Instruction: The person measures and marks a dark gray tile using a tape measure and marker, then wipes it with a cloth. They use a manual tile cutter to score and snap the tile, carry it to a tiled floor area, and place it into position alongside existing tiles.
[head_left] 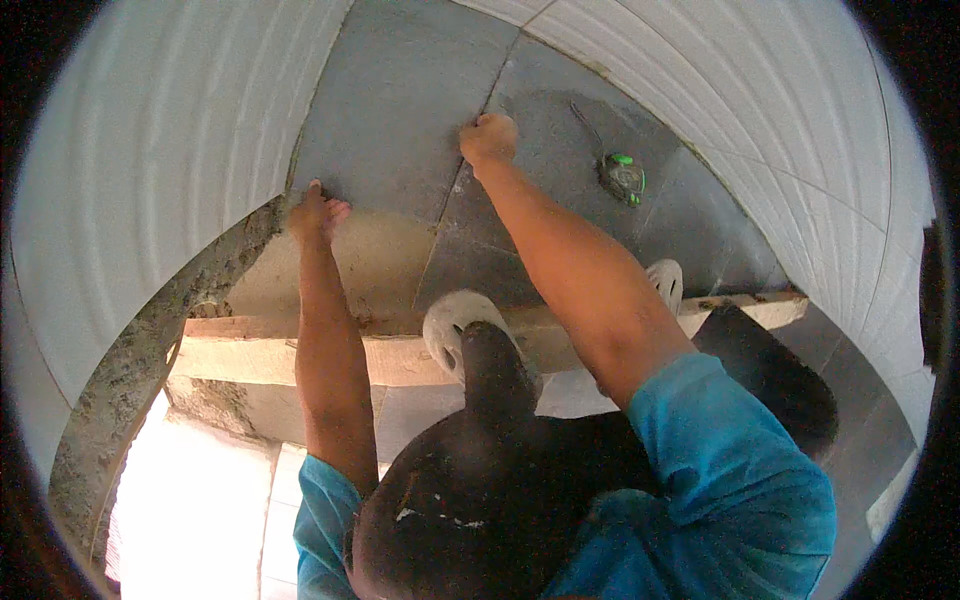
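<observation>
Both arms reach forward over a floor of grey tiles. My left hand [318, 212] is curled at the near left corner of a large grey tile [400, 100], close to the end of the left wall. Its fingers bend inward and anything between them is too small to tell. My right hand [489, 138] is closed low over the joint at the right side of that tile, with its fingertips hidden. A tan, bare-looking patch [385, 255] lies just nearer than the tile. A green and dark tape measure [622, 180] rests on the tiles right of my right hand.
A wooden beam [260, 355] crosses the floor in front of my body. My pale shoes [455, 318] rest at the beam. White ribbed walls [180, 120] close in on the left and on the right. A rough, broken wall edge [150, 330] borders a bright opening at lower left.
</observation>
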